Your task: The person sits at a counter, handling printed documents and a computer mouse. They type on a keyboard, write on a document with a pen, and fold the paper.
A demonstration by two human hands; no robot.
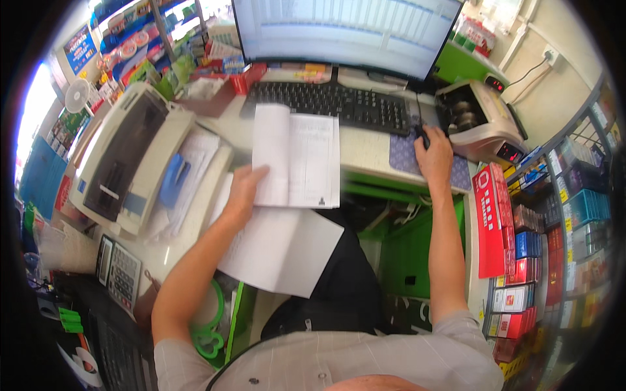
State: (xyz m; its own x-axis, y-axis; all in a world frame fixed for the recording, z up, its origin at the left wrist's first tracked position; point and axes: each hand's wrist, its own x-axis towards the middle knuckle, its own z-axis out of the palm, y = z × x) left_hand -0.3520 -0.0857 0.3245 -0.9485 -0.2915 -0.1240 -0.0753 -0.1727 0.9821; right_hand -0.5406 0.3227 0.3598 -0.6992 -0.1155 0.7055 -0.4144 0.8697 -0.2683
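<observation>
My left hand (243, 191) grips a booklet of printed sheets (314, 159) by its left side, thumb on a page that curls over. Below the booklet, loose white sheets (286, 249) hang over the desk edge above my lap. My right hand (436, 157) rests around a black computer mouse (423, 137), most of it hidden under the fingers. Under the mouse lies a purple patterned mouse pad (405, 157). A black keyboard (337, 103) sits just beyond the booklet, before a lit monitor (345, 34).
On the left stand a dot-matrix printer (129, 156), a blue stapler-like object (175, 180) on papers, and a calculator (119, 269). To the right are a banknote counter (481, 119), a red carton (491, 220) and shelves of small packs (525, 244). A green drawer (239, 317) is beneath my left arm.
</observation>
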